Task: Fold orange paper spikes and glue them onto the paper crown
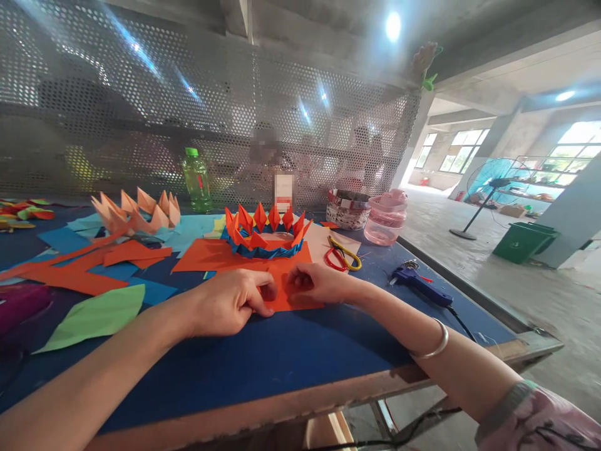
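A wide concrete hall opens on my right, with windows (577, 141), a floor fan (493, 181) and a green bin (523, 243). Ahead, a perforated metal screen (211, 106) stands beyond my blue-topped counter (263, 369). On the counter, an orange-and-blue paper crown (263, 235) sits just past my hands, and a peach paper crown (136, 213) lies further left among loose coloured sheets.

Directly under my hands is an orange sheet (300, 291), running back toward the orange crown. It seems to lie flat, though I can't be sure where it ends beneath the crown or whether it joins the orange paper to its left. Its exposed part lies between my grips, slightly nearer my right grip (319, 282), whose fingertips rest on top of it. My left grip (230, 304) meets its left edge. Both grips are narrow, with fingers curled down, but I can't tell whether they're pinching the paper or only pressing it.

To the right lie a blue glue gun (417, 285) and red-and-yellow scissors (340, 254), with a pink jar (387, 219) and a green bottle (197, 181) further back
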Tool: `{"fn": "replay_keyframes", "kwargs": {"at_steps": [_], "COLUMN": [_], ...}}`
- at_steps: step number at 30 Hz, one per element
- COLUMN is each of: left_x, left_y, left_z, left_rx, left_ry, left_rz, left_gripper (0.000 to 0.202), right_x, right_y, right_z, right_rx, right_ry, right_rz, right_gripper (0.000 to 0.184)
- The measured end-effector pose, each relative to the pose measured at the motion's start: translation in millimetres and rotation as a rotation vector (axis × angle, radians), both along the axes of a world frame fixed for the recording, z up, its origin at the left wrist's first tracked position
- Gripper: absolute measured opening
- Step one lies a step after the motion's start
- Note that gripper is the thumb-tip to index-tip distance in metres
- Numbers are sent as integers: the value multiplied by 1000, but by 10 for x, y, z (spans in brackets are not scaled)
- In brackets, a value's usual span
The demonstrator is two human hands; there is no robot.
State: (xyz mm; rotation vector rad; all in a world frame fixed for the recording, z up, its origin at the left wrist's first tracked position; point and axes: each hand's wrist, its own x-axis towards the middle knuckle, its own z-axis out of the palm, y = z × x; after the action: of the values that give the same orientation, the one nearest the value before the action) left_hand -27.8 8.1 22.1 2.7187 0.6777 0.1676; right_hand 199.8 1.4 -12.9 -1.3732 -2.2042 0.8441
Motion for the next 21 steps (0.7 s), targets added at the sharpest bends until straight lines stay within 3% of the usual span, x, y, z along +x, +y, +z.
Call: {"fn": "replay_keyframes", "kwargs": {"at_steps": [6,14,18,21], "left_x": [2,20,20,7], "left_y": [-23,6,15,9], "left_z": [24,-7,-12,-5], "left_rx": [-2,7,16,22], "left_ry": [9,2,-6,-6], "left_rz": [11,-3,-8,-12], "left_gripper": [37,37,35,36], "right_x": [-198,-21,58,28], "right_y": [-139,15,84,44], "right_z": [-25,-16,-5,-13], "right_rx": [136,-49,-65,-55], "right_ry": [-114,47,62,53], "right_rz": [-183,-117,-83,-105], "right_gripper": [52,51,38,44]}}
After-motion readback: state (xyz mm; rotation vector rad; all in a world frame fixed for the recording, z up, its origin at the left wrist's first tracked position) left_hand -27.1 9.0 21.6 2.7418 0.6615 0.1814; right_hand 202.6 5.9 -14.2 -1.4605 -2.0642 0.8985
